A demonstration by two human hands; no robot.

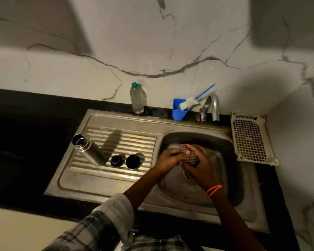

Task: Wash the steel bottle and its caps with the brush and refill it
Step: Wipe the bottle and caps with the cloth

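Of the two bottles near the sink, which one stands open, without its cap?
The steel bottle on the ribbed draining board is open. The plastic bottle by the wall keeps its green cap.

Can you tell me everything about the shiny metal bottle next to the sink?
The steel bottle looks like brushed silver metal, with a dark screw-threaded neck. Its mouth is open, with no cap on, and the inside looks dark. It stands on the ridged drainboard left of the sink bowl, appearing to lean toward the upper left in this wide-angle view. Neither hand touches it. Its base sits close beside the two dark caps; whether it touches the nearer one is unclear. Its shadow falls across the ridges behind it.
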